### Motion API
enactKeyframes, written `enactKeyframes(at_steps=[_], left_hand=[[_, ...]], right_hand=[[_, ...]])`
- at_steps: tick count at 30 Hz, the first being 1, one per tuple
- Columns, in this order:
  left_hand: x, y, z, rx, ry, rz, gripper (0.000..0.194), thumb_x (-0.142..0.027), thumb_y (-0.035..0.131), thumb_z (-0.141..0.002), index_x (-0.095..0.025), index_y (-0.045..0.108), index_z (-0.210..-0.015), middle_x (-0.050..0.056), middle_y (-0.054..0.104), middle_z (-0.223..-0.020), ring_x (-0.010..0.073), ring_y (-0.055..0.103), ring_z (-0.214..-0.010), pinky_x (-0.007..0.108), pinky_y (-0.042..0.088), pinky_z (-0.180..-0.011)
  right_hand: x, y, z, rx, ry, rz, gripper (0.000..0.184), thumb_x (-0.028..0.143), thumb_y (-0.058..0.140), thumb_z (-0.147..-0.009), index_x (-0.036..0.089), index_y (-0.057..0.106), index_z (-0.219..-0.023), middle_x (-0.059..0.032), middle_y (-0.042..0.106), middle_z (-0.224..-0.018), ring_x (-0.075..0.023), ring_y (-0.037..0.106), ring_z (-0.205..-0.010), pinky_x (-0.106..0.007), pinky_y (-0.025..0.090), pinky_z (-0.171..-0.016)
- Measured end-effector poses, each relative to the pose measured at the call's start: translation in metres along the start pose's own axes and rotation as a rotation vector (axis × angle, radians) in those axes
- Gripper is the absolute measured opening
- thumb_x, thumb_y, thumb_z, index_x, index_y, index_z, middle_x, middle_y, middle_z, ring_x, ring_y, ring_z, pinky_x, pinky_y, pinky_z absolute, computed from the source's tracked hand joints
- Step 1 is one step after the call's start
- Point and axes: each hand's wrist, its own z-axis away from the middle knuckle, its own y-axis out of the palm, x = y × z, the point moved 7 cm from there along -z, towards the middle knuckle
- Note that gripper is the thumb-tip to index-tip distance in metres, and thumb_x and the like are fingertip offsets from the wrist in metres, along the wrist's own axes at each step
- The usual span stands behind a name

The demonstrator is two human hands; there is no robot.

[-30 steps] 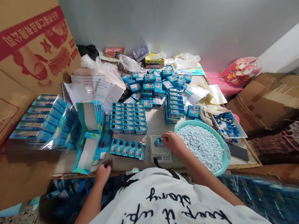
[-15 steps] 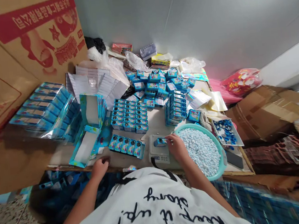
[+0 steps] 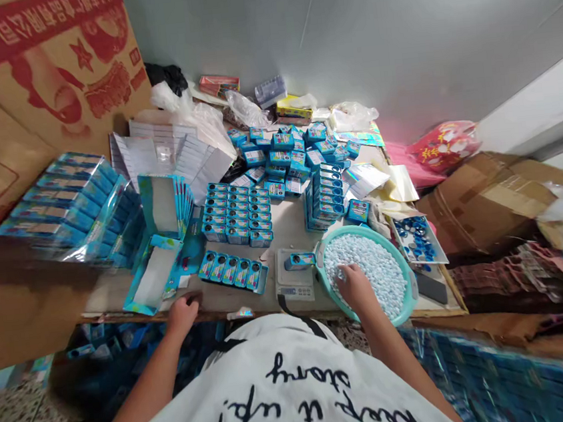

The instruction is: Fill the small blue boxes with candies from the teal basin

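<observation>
My right hand [image 3: 357, 287] dips into a turquoise basin [image 3: 413, 291] of small pale blue-white pellets [image 3: 371, 255]. Its fingers are drawn together; the tips, and anything between them, are hidden. Left of the basin, a small blue box [image 3: 300, 261] lies on a white digital scale [image 3: 294, 285], with no hand touching it. My left hand [image 3: 182, 317] rests curled at the table's front edge, with nothing visible in it. Nearby are an opened blue carton [image 3: 155, 274] and a tray with a row of blue boxes [image 3: 232, 270].
Behind stand stacked blue boxes [image 3: 236, 216] and a loose heap of them [image 3: 286, 157]. A white tray [image 3: 434, 248] of blue pieces and a dark phone-like slab [image 3: 431, 288] lie right of the basin. A large cardboard carton [image 3: 46, 128] rises at left.
My right hand has left the small box on the scale and moved right into the basin. The left hand stays by the table edge. The whole view has shifted slightly.
</observation>
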Motion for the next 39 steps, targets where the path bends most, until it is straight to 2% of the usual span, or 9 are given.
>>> enactKeyframes(at_steps=[5, 8, 11, 16, 21, 25, 27, 33, 39], left_hand=[[-0.005, -0.003, 0.003, -0.058, 0.033, -0.018, 0.041, -0.046, 0.05, -0.082, -0.018, 0.073, -0.102, 0.007, 0.074, -0.078, 0.0254, 0.07, -0.075, 0.03, 0.05, -0.068], [-0.004, -0.005, 0.005, -0.107, -0.003, -0.022, 0.043, -0.048, 0.05, -0.082, -0.018, 0.073, -0.102, 0.009, 0.074, -0.081, 0.0282, 0.07, -0.084, 0.032, 0.05, -0.074], [-0.005, -0.007, 0.007, -0.129, -0.017, -0.032, 0.042, -0.048, 0.05, -0.082, -0.019, 0.073, -0.102, 0.01, 0.074, -0.085, 0.0304, 0.068, -0.094, 0.034, 0.05, -0.079], [-0.009, -0.007, 0.004, -0.11, 0.01, -0.065, 0.041, -0.047, 0.051, -0.082, -0.02, 0.074, -0.101, 0.011, 0.075, -0.092, 0.0321, 0.067, -0.098, 0.035, 0.049, -0.081], [-0.006, -0.006, 0.002, -0.078, 0.034, -0.038, 0.038, -0.046, 0.05, -0.083, -0.019, 0.073, -0.097, 0.01, 0.074, -0.082, 0.0298, 0.07, -0.087, 0.034, 0.051, -0.076], [0.0, -0.006, -0.001, -0.043, -0.03, 0.082, 0.035, -0.042, 0.056, -0.079, -0.017, 0.071, -0.099, 0.008, 0.073, -0.076, 0.0259, 0.071, -0.067, 0.031, 0.053, -0.064], [0.004, -0.007, -0.003, -0.037, -0.104, 0.208, 0.032, -0.035, 0.057, -0.078, -0.015, 0.069, -0.1, 0.008, 0.074, -0.08, 0.0234, 0.07, -0.063, 0.029, 0.054, -0.057], [0.004, -0.005, -0.006, -0.017, -0.186, 0.418, 0.019, -0.021, 0.057, -0.078, -0.014, 0.064, -0.094, 0.01, 0.073, -0.087, 0.0219, 0.072, -0.07, 0.027, 0.058, -0.054], [-0.004, -0.004, -0.001, -0.07, -0.183, 0.382, 0.018, -0.018, 0.054, -0.081, -0.014, 0.064, -0.095, 0.009, 0.074, -0.088, 0.0193, 0.073, -0.073, 0.025, 0.059, -0.063]], right_hand=[[0.0, -0.007, -0.009, 0.054, 0.003, 0.065, 0.029, 0.023, 0.06, -0.084, 0.012, 0.069, -0.108, -0.0123, 0.065, -0.099, -0.02, 0.059, -0.086, -0.026, 0.039, -0.077], [0.003, -0.013, -0.01, 0.089, -0.038, 0.094, 0.017, 0.018, 0.056, -0.083, 0.015, 0.072, -0.087, -0.0092, 0.066, -0.083, -0.018, 0.058, -0.076, -0.026, 0.034, -0.07], [0.006, -0.018, -0.007, 0.085, -0.059, 0.101, 0.019, 0.014, 0.054, -0.082, 0.016, 0.07, -0.073, -0.0082, 0.066, -0.075, -0.0173, 0.057, -0.074, -0.026, 0.032, -0.067], [0.006, -0.02, -0.005, 0.051, -0.048, 0.085, 0.023, 0.012, 0.05, -0.083, 0.017, 0.073, -0.08, -0.0096, 0.07, -0.081, -0.018, 0.061, -0.076, -0.026, 0.035, -0.069], [0.004, -0.031, -0.012, -0.04, -0.005, 0.023, 0.028, 0.014, 0.048, -0.085, 0.016, 0.074, -0.097, -0.0116, 0.073, -0.097, -0.0202, 0.065, -0.089, -0.027, 0.043, -0.08], [0.006, -0.047, -0.019, -0.173, 0.062, -0.212, 0.026, 0.025, 0.053, -0.084, 0.017, 0.074, -0.097, -0.0109, 0.074, -0.096, -0.0217, 0.068, -0.086, -0.031, 0.048, -0.081], [0.01, -0.049, -0.024, -0.181, 0.074, -0.371, 0.025, 0.032, 0.058, -0.08, 0.019, 0.075, -0.094, -0.0094, 0.075, -0.092, -0.0225, 0.069, -0.082, -0.033, 0.05, -0.079], [0.049, -0.023, -0.046, -0.012, 0.047, -0.88, 0.034, 0.045, 0.071, -0.07, 0.018, 0.075, -0.091, -0.0084, 0.076, -0.084, -0.0242, 0.07, -0.076, -0.035, 0.054, -0.07], [0.102, 0.008, -0.066, 0.014, -0.067, -0.977, 0.036, 0.047, 0.067, -0.073, 0.016, 0.073, -0.091, -0.0088, 0.074, -0.082, -0.0211, 0.068, -0.072, -0.032, 0.054, -0.064]])
